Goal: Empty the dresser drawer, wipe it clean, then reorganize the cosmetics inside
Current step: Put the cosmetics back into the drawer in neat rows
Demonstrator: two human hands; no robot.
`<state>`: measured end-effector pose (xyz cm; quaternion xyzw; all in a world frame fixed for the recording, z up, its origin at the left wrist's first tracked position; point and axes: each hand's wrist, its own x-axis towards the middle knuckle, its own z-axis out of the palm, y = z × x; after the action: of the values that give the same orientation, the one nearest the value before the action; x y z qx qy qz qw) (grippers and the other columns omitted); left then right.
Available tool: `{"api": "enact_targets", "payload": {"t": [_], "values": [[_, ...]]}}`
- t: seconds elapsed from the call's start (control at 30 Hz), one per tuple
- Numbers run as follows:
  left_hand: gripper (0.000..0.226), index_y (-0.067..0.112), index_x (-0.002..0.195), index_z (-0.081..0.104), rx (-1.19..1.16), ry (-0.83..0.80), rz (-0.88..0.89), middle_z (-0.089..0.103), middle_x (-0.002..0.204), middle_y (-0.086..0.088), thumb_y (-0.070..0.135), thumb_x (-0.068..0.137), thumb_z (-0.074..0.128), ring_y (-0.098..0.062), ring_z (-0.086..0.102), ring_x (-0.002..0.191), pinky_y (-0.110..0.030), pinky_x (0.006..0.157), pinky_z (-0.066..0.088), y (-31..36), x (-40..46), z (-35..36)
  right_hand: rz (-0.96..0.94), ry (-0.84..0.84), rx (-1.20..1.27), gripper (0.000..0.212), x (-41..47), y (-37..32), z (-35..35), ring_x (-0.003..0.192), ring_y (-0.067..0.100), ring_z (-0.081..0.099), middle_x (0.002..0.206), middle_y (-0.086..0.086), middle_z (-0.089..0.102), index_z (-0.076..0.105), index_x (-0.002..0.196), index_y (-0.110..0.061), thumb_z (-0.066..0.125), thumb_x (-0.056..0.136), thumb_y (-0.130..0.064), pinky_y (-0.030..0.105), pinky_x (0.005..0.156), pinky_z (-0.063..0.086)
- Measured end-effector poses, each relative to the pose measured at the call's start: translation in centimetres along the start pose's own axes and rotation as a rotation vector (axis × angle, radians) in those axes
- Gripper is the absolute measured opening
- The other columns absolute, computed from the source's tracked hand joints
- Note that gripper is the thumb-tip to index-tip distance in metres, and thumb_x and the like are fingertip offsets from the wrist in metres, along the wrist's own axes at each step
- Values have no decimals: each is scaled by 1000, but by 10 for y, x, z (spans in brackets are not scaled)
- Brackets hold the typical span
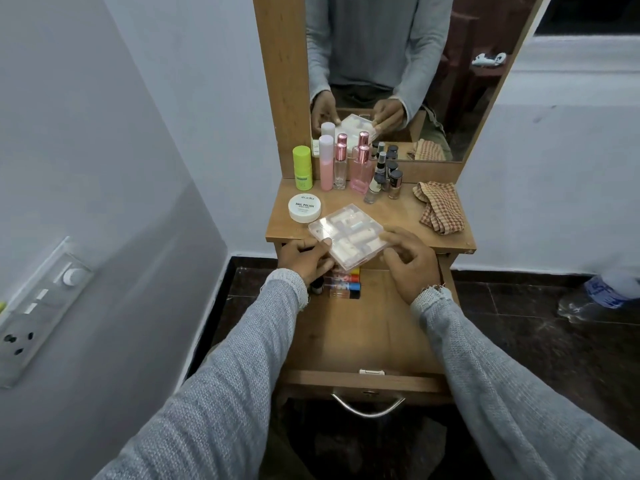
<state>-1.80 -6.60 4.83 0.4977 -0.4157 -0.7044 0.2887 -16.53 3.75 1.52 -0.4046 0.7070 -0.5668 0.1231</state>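
A flat clear plastic case [348,233] of pale cosmetic tubes is held over the dresser top's front edge. My left hand [304,259] grips its left corner, thumb on the lid. My right hand [408,263] holds its right side. Below them the wooden drawer [363,334] is pulled out. At its back left lie a few small tubes with coloured caps [346,282]; the remainder of its floor is bare wood. A checked cloth [438,211] lies crumpled at the right of the dresser top [398,220].
On the dresser top stand a green bottle [302,168], a pink bottle [326,164], two perfume bottles [360,168], several nail polish bottles [386,180] and a white nail polish remover tub [305,207]. A mirror [398,74] rises behind. A switch panel [38,310] is on the left wall.
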Motion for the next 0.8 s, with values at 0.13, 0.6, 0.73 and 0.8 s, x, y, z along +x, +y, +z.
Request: {"api": "enact_targets", "payload": {"t": [0.13, 0.6, 0.73, 0.8], "values": [[10, 9, 86, 62, 19, -4, 9, 72, 101, -12, 11, 84, 72, -22, 71, 84, -24, 47, 52, -11, -6, -1, 293, 192, 248, 37, -4, -14, 5, 87, 2, 60, 114, -3, 57, 57, 117, -10, 69, 82, -7, 19, 70, 57], [14, 16, 77, 59, 817, -70, 380, 70, 77, 5, 22, 85, 69, -12, 65, 73, -29, 70, 54, -56, -41, -35, 749, -111, 531, 26, -27, 13, -27, 91, 25, 70, 106, 11, 70, 60, 112, -8, 64, 86, -8, 35, 67, 58], [15, 24, 75, 58, 1081, -81, 462, 65, 76, 10, 30, 85, 66, -10, 62, 73, -33, 73, 55, -58, -50, -42, 811, -199, 499, 17, -30, 22, -34, 83, 23, 70, 99, 12, 69, 61, 102, -9, 62, 86, -3, 31, 59, 58], [15, 24, 74, 58, 1193, -103, 423, 64, 74, 10, 33, 85, 63, -11, 62, 71, -34, 73, 56, -60, -53, -45, 846, -248, 448, 16, -34, 27, -34, 78, 22, 69, 96, 13, 68, 60, 99, -9, 62, 85, 0, 30, 55, 58]]}}
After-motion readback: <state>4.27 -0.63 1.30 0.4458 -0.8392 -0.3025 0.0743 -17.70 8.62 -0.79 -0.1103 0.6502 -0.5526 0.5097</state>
